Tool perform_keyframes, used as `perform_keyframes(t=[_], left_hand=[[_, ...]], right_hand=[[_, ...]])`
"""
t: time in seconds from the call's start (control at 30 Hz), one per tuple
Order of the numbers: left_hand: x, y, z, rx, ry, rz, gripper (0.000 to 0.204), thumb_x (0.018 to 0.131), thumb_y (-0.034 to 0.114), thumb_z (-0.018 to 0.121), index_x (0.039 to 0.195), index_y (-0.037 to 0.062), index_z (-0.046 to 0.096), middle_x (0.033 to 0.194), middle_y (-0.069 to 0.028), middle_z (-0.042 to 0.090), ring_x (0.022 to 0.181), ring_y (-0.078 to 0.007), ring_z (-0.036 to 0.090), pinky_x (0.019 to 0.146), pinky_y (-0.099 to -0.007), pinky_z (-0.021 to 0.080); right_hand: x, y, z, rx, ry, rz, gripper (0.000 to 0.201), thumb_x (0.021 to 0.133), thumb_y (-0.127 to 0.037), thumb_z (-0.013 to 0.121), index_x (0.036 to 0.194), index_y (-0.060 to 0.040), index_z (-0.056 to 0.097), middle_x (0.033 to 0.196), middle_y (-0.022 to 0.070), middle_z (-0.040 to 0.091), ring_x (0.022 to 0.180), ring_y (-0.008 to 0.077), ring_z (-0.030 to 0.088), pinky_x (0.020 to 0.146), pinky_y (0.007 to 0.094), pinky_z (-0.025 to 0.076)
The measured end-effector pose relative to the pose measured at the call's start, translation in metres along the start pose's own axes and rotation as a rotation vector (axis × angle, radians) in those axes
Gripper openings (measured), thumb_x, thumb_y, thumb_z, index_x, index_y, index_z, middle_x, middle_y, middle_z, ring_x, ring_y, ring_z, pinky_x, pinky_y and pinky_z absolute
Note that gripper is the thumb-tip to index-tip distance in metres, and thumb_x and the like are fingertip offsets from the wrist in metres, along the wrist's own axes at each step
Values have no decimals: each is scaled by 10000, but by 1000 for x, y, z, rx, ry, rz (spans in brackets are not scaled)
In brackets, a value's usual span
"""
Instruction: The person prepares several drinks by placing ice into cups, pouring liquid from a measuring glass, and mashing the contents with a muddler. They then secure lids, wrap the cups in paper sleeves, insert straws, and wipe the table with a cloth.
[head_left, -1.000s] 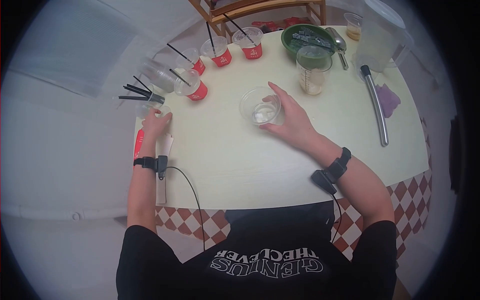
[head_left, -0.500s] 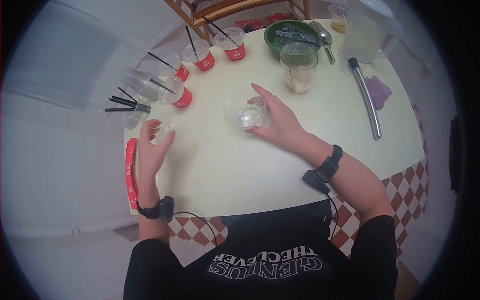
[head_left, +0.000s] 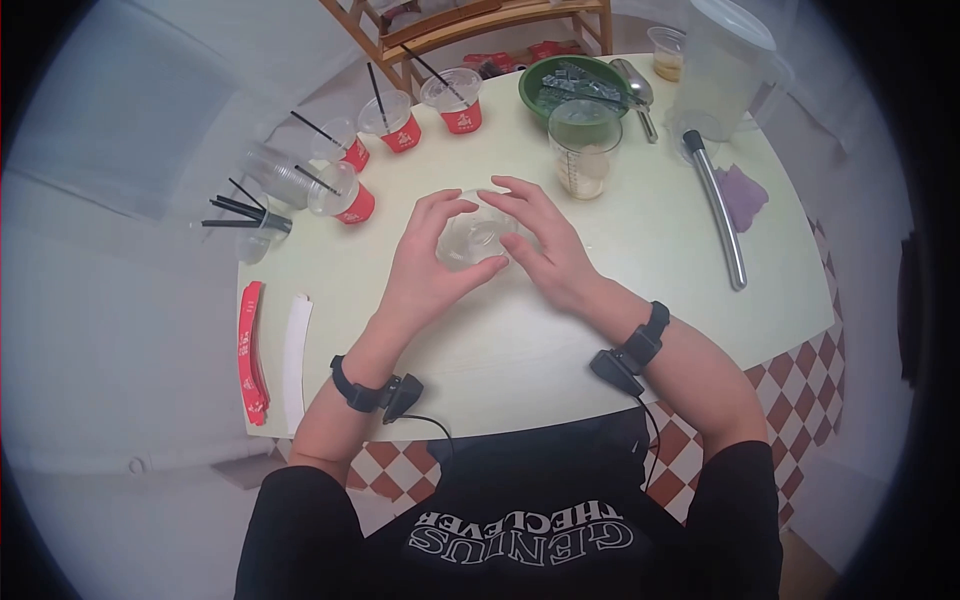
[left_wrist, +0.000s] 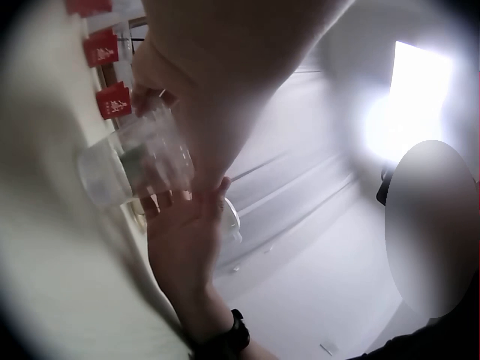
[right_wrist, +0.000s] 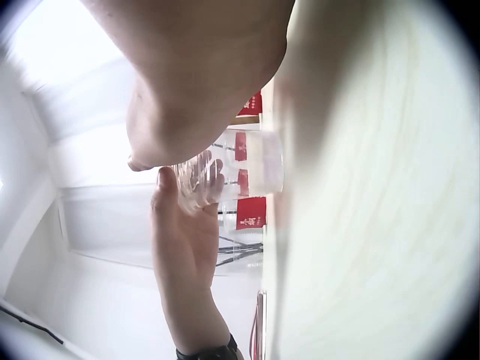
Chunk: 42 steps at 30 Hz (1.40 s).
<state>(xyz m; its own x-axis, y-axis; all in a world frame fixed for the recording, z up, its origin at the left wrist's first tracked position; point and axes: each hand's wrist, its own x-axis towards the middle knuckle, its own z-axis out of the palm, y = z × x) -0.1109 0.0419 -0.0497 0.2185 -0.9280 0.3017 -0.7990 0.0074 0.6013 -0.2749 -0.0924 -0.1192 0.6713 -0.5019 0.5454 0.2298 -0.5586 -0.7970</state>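
A clear plastic cup (head_left: 484, 246) stands upright on the table in front of me, with a clear lid (right_wrist: 196, 180) at its rim. My left hand (head_left: 425, 260) curves round the lid from the left, thumb toward me and fingers on the far side. From the right, my right hand (head_left: 548, 245) holds the cup's upper part, its fingertips close to those of the left. Both wrist views show the cup from the side, its base (left_wrist: 101, 176) on the table. The hands partly hide the rim and lid.
Red-sleeved cups (head_left: 355, 205) with black straws stand at the back left, beside stacked clear cups (head_left: 275, 175) and a straw holder (head_left: 262, 235). Red sleeves (head_left: 252, 350) lie left. Behind are a measuring cup (head_left: 583, 170) and green bowl (head_left: 535, 95); right, a metal muddler (head_left: 720, 220) and pitcher (head_left: 715, 75).
My left hand has left the straw holder's side with a clear lid and moved right to the cup. My right hand stays at the cup, its fingers now closer round the rim.
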Motion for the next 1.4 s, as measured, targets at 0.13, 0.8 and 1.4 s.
perform_keyframes(t=[0.13, 0.8, 1.4], left_hand=[[-5, -12, 6, -126, 9, -24, 642, 874, 196, 867, 1429, 36, 587, 1546, -148, 540, 1439, -283, 537, 1188, -420, 442], [-30, -30, 10, -94, 19, -109, 771, 1080, 261, 645, 1713, 73, 246, 1533, -239, 532, 1388, -292, 575, 1150, -409, 465], [-203, -149, -162, 637, 181, -1012, 774, 844, 231, 813, 1556, 139, 525, 1336, -256, 649, 1273, -430, 628, 1084, -531, 514]], right_hand=[[1, 2, 3, -67, 51, 4, 442, 1063, -301, 638, 1465, -123, 672, 1509, 152, 596, 1328, 345, 599, 1112, 438, 491], [1, -4, 7, -19, -15, 93, 547, 933, -188, 757, 1463, -128, 640, 1384, 96, 695, 1208, 260, 643, 1019, 372, 506], [33, 1, 30, 59, -106, 325, 617, 1046, -335, 698, 1596, -137, 502, 1474, 152, 629, 1143, 224, 580, 947, 377, 504]])
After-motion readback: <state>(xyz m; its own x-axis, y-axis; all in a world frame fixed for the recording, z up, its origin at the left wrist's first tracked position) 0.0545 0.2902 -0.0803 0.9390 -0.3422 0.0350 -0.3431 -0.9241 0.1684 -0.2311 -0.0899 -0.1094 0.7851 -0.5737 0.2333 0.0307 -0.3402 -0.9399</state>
